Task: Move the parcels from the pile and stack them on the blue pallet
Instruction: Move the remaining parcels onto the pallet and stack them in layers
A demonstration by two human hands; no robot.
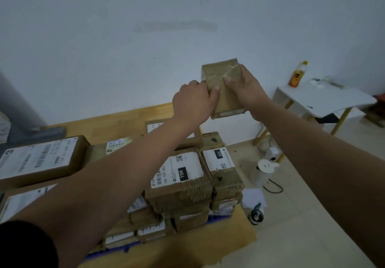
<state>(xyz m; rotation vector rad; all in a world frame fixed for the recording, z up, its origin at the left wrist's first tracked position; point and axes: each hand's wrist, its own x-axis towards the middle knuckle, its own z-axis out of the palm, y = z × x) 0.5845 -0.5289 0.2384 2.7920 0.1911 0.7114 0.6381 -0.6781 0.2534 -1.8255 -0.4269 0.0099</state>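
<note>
Small taped brown parcel [224, 88] is up in the air, clamped btwn both hands: left hand [193, 99] grips its left edge, right hand [245, 86] its right side. It's over the stack at the blue pallet's [104, 253] right side. Readable below: 15H parcel [179, 176], also "15H-159 A03"; 220 parcel [220, 159] just right. Open floor past the pallet's right edge; white side table [325, 99] w/ orange bottle [296, 75] beyond.

Both hands [192, 99] [244, 86] grip a taped parcel [226, 92] aloft.
</note>
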